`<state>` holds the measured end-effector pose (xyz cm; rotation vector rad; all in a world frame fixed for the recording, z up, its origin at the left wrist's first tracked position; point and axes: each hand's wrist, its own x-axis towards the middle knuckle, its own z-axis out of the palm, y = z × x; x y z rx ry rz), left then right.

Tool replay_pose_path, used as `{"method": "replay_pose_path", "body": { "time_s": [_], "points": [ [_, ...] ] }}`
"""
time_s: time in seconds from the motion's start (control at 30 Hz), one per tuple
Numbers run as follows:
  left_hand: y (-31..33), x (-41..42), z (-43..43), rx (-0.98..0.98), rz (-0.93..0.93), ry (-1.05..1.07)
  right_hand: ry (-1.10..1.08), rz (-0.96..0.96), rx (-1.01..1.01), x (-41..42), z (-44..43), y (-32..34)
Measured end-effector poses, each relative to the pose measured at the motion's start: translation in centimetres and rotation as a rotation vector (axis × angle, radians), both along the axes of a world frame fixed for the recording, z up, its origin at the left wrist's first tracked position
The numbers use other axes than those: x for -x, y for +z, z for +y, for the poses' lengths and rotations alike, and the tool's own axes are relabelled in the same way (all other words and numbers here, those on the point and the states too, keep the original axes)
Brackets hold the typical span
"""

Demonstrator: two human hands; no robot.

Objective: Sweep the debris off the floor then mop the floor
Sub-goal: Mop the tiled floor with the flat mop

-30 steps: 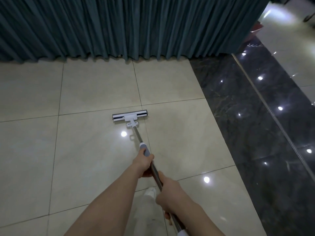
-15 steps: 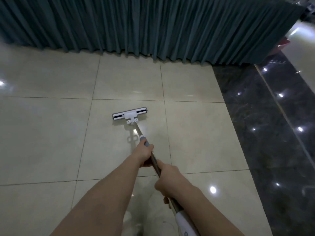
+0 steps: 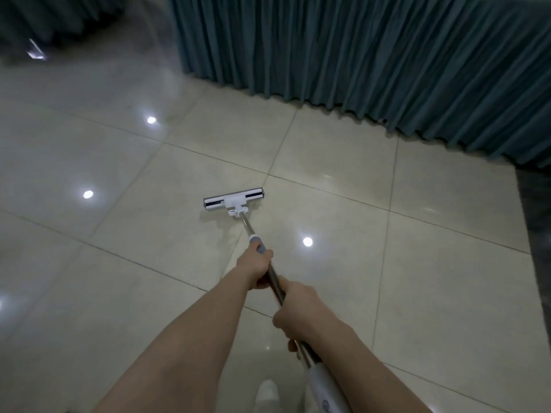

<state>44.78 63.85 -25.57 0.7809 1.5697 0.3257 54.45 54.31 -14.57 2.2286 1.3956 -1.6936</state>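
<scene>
Mop (image 3: pixel 234 202) head flat on the pale tiled floor (image 3: pixel 134 248), out ahead of me, short of the teal curtain (image 3: pixel 357 55). My left hand (image 3: pixel 255 268) wraps the pole by its grey collar, my right hand (image 3: pixel 301 312) grips nearer me (white shoe (image 3: pixel 268 390) peeking below).

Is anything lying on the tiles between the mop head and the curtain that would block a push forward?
Nothing visible does. The tiles between the mop head and the curtain show only grout lines and light reflections. The dark strip of floor lies off to the right, out of that path.
</scene>
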Motion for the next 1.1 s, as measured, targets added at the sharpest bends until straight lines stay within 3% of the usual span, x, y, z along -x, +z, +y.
{"method": "replay_pose_path", "body": {
  "time_s": [0.2, 0.57, 1.1],
  "points": [
    [-1.6, 6.2, 5.5, -0.014, 0.033, 0.114, 0.17, -0.036, -0.012, 5.0, 7.2, -1.3],
    [-3.7, 10.0, 16.8, -0.055, 0.076, 0.303, 0.192, -0.018, 0.022, 8.9, 19.9, -2.6],
    [-7.7, 17.1, 46.0, 0.005, 0.163, 0.375, 0.167, 0.029, 0.055, 15.2, 48.7, -9.1]
  ]
}}
